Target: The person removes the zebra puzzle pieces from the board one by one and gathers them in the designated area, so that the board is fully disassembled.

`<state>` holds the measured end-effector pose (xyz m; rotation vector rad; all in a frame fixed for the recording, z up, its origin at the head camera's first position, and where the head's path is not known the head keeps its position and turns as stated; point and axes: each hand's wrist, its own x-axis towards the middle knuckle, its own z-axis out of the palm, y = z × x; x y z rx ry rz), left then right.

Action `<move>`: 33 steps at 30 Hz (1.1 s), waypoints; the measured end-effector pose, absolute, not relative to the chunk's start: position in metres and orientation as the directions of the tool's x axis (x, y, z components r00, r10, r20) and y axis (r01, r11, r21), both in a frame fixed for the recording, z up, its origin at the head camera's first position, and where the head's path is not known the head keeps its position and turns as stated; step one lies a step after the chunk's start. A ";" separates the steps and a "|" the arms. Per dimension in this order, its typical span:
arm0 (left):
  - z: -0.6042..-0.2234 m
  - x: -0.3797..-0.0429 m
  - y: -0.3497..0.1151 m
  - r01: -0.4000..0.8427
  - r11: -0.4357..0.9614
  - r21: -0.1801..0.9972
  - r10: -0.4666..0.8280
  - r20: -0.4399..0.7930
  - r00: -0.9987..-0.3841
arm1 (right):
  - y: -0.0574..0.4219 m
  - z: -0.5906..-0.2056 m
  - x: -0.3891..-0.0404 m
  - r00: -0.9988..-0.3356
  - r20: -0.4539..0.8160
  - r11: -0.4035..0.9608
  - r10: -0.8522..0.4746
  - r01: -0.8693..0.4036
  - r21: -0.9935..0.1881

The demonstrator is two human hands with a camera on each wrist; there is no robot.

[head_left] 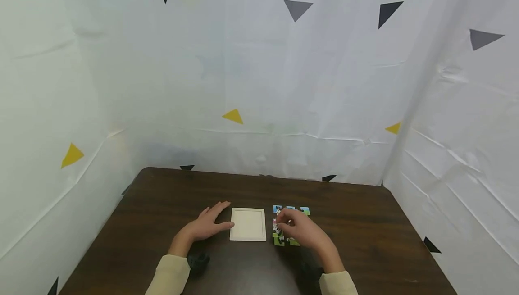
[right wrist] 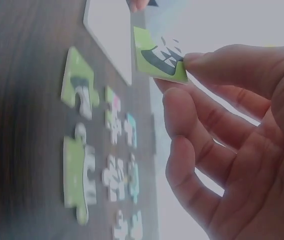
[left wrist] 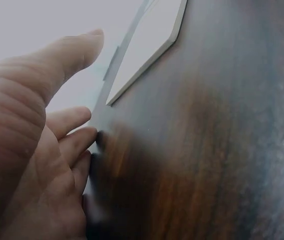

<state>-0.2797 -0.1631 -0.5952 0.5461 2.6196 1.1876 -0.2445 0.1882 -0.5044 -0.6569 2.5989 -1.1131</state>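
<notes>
My right hand pinches a green jigsaw puzzle piece with a black-and-white print between thumb and fingertips, raised above the table. Below it lie several loose puzzle pieces, some green, some blue, spaced apart in rows; the hand hides part of them in the head view. To their left is a square, cream-coloured puzzle frame, flat, with a raised rim and nothing inside. Beside its left edge is my left hand, fingers extended, thumb pointing toward the frame and overlapping its edge in the head view.
The dark brown wooden table has rounded far corners. White sheeting printed with grey, black and yellow triangles stands around its back and sides. A dark band is at the left wrist.
</notes>
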 end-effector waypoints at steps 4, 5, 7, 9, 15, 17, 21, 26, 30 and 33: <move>-0.602 -0.281 -0.162 0.271 0.596 0.756 0.426 -0.012 -0.905 | 0.205 -0.506 -0.242 -0.885 -0.048 0.612 -0.463 -0.280 -0.740; -0.601 -0.280 -0.162 0.271 0.596 0.756 0.426 -0.012 -0.905 | 0.209 -0.506 -0.242 -0.889 -0.047 0.615 -0.456 -0.276 -0.739; -0.598 -0.279 -0.161 0.269 0.595 0.757 0.423 -0.010 -0.906 | 0.219 -0.507 -0.243 -0.897 -0.048 0.619 -0.440 -0.264 -0.740; -0.596 -0.278 -0.160 0.267 0.600 0.754 0.419 -0.012 -0.908 | 0.228 -0.506 -0.244 -0.903 -0.047 0.616 -0.427 -0.252 -0.747; -0.589 -0.276 -0.161 0.257 0.614 0.746 0.402 -0.015 -0.916 | 0.251 -0.504 -0.246 -0.906 -0.088 0.621 -0.414 -0.210 -0.755; -0.589 -0.277 -0.163 0.257 0.616 0.744 0.403 -0.018 -0.915 | 0.257 -0.505 -0.245 -0.900 -0.120 0.642 -0.420 -0.201 -0.740; -0.591 -0.281 -0.165 0.241 0.619 0.748 0.399 -0.034 -0.916 | 0.267 -0.509 -0.247 -0.895 -0.160 0.680 -0.416 -0.189 -0.708; -0.597 -0.286 -0.167 0.237 0.623 0.745 0.398 -0.042 -0.916 | 0.272 -0.514 -0.250 -0.911 -0.147 0.701 -0.386 -0.186 -0.688; -0.597 -0.287 -0.167 0.239 0.624 0.744 0.400 -0.042 -0.915 | 0.277 -0.517 -0.249 -0.931 -0.139 0.730 -0.338 -0.166 -0.663; -0.595 -0.285 -0.168 0.238 0.618 0.749 0.405 -0.044 -0.913 | 0.281 -0.516 -0.247 -0.942 -0.147 0.747 -0.303 -0.139 -0.651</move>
